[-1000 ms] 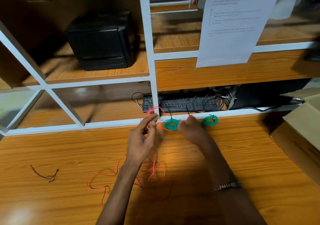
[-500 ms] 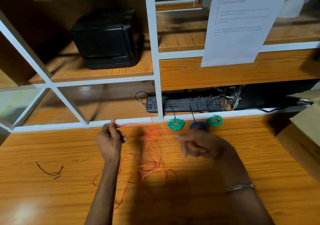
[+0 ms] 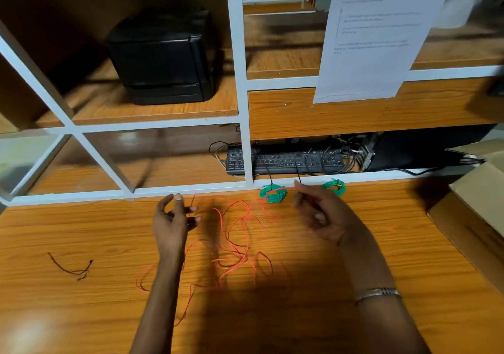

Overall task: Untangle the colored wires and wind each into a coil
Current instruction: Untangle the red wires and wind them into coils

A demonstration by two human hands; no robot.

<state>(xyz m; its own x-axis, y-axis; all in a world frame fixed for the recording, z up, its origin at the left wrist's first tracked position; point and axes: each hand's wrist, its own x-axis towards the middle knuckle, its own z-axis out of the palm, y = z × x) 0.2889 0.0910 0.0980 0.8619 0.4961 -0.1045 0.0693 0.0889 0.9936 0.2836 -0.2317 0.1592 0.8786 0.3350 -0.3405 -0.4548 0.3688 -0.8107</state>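
A long red wire (image 3: 234,233) lies in loose tangled loops on the wooden table (image 3: 81,312) between my hands. My right hand (image 3: 319,213) pinches one end of it, lifted over a green coil (image 3: 272,194) by the table's back edge. A second green coil (image 3: 335,186) sits just beyond my right hand. My left hand (image 3: 174,221) hovers to the left of the tangle with its fingers spread and half curled. A strand runs past its fingertips, and blur hides whether it holds it.
A short brown wire scrap (image 3: 72,267) lies at the left. A cardboard box (image 3: 477,206) stands at the right edge. Behind the white shelf frame (image 3: 245,135) are a black keyboard (image 3: 283,160) with cables, a black printer (image 3: 161,56) and a hanging paper sheet (image 3: 376,34).
My right hand has moved back towards the coils, lifted the red wire's end and now covers the blue coil. My left hand's fingers have spread. The red loops have shifted right.
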